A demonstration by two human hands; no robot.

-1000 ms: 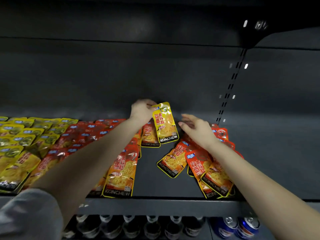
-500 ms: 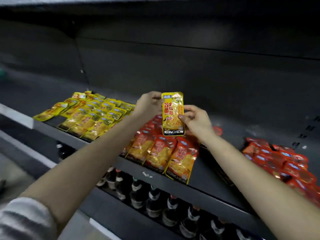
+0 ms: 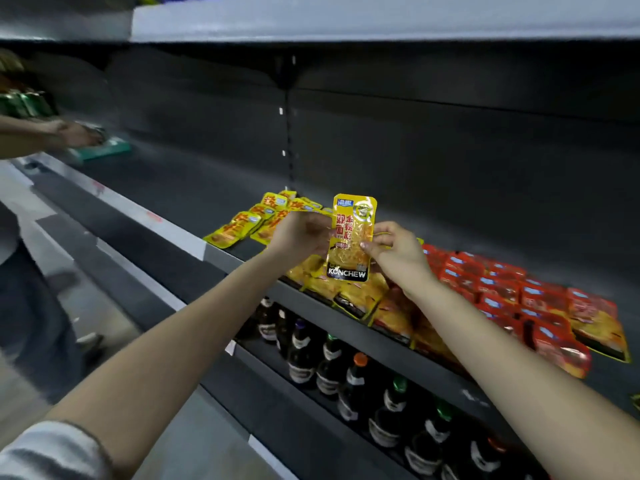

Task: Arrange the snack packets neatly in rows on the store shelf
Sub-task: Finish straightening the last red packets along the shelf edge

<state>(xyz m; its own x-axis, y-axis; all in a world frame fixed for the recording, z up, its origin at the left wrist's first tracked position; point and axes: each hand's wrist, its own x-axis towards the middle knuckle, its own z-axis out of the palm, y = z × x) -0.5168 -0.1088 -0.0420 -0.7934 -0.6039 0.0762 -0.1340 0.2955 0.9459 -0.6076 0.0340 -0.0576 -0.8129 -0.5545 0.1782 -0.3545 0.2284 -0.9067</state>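
A yellow snack packet point(image 3: 351, 237) marked KONCHEW is held upright above the shelf. My left hand point(image 3: 299, 233) pinches its left edge and my right hand point(image 3: 394, 249) pinches its right edge. Below and behind it, yellow packets point(image 3: 256, 221) lie in rows on the dark shelf point(image 3: 346, 313). To the right, red packets point(image 3: 512, 292) lie in rows, with orange packets point(image 3: 394, 313) along the front edge between the two groups.
Dark bottles point(image 3: 329, 362) stand on the lower shelf under the packets. Another person's hand point(image 3: 78, 133) reaches onto the same shelf at far left, near a green box point(image 3: 104, 150). An upper shelf point(image 3: 346, 19) overhangs.
The packet came up off the shelf and my right hand joined my left on it. My view swung left, so the yellow rows now sit behind the held packet.
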